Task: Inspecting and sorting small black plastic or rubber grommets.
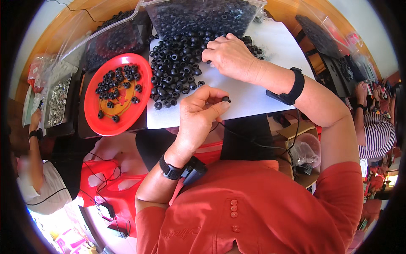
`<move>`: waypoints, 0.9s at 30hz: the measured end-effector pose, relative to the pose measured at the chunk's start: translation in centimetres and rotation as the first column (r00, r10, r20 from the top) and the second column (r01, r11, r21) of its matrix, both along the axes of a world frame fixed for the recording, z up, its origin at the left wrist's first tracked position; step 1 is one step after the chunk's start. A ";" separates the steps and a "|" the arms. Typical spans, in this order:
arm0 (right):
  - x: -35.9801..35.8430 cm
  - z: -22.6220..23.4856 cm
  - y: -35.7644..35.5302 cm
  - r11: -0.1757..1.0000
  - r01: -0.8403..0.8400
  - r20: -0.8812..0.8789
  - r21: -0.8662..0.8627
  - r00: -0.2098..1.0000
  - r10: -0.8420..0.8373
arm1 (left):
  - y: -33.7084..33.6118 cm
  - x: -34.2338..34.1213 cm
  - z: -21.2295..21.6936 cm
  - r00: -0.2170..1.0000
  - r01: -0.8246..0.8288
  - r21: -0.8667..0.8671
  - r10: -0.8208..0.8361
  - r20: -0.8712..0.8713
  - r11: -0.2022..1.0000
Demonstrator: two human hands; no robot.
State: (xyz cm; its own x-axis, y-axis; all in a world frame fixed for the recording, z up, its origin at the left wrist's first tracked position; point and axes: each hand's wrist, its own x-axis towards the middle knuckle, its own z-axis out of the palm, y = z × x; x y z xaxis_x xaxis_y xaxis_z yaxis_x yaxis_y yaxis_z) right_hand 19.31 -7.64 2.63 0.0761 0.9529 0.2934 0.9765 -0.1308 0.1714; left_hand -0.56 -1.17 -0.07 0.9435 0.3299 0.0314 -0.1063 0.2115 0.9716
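A loose heap of small black hollow caps (pixel 175 67), round with an opening in one end, covers the left part of a white sheet (pixel 270 63) on the table. My left hand (pixel 198 110) is near the sheet's front edge, pinching one black cap (pixel 226 99) between thumb and forefinger. At the heap's right side my right hand (pixel 232 57) has its fingers curled down among the pieces. Its fingertips are partly hidden, and I cannot tell what they grip. A red round plate (pixel 91 103) left of the heap bears several similar black pieces.
Behind the heap stands a clear plastic bin (pixel 203 19) full of black caps. Another clear bin (pixel 112 42) of dark pieces sits at the back left. Co-workers are at both sides. Below the table are a red stool (pixel 97 178) and black cables (pixel 253 142).
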 end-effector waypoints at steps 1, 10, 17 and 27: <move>0.1 -0.1 0.1 1.000 0.002 0.017 -0.009 1.000 -0.002 | 0.0 0.0 -0.1 1.000 -0.001 -0.002 0.001 -0.003 1.000; -1.8 2.7 -4.1 0.993 0.010 -0.019 0.118 1.000 -0.008 | 0.0 0.1 -0.3 1.000 -0.014 -0.029 0.014 -0.016 0.999; -5.3 2.4 -11.4 0.947 0.319 -0.948 0.027 0.310 -0.077 | 0.3 0.4 0.1 0.998 -0.012 -0.032 0.014 0.068 0.999; -9.0 -0.3 -7.9 0.862 0.394 -0.948 0.318 0.104 0.302 | 0.1 0.1 0.4 0.999 -0.045 -0.145 0.047 0.012 0.988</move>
